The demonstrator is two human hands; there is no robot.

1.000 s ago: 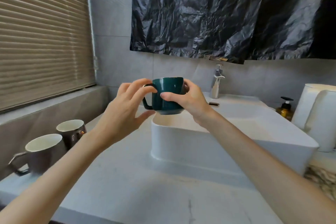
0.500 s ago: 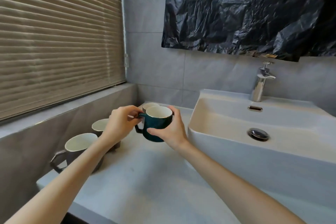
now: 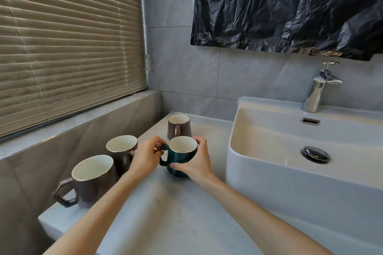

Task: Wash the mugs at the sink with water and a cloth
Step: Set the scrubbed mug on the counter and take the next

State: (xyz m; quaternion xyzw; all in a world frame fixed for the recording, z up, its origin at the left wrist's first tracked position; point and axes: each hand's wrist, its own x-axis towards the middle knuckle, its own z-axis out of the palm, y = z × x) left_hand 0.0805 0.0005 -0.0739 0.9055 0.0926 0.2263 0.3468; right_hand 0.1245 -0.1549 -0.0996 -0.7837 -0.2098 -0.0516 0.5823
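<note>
Mugs, four in all, we count on the pale grey stone tabletop (image 3: 165, 213) to the left of the white rectangular ceramic sink (image 3: 259, 172). We list first the dark teal glazed mug with a white interior (image 3: 180, 160), upright, its base at or just on the tabletop, near the sink's left wall but apart from it. We record our left hand (image 3: 146, 158) with its fingers (image 3: 158, 143) pinched on the mug's handle, which points left, and our right hand (image 3: 195, 161) with its fingers clasped around the mug's right and near side, thumb across the lower front. We note next the three dark brown glossy mugs with white interiors, all upright: the far brown mug (image 3: 179, 126) stands just behind the teal one toward the wall; the middle brown mug lettered "Nice" (image 3: 122, 153) stands just left of our left hand; the near brown mug with an angular handle (image 3: 91, 180) stands closest to us at the tabletop's left edge, touching or nearly touching the middle one. We enter also the chrome faucet (image 3: 317, 89) on the sink's back ledge, the chrome drain plug (image 3: 315, 153) in the dry-looking basin, the beige slatted window blind (image 3: 68, 43) at left, and the crumpled black plastic sheet (image 3: 290, 6) hung on the grey tiled wall.
</note>
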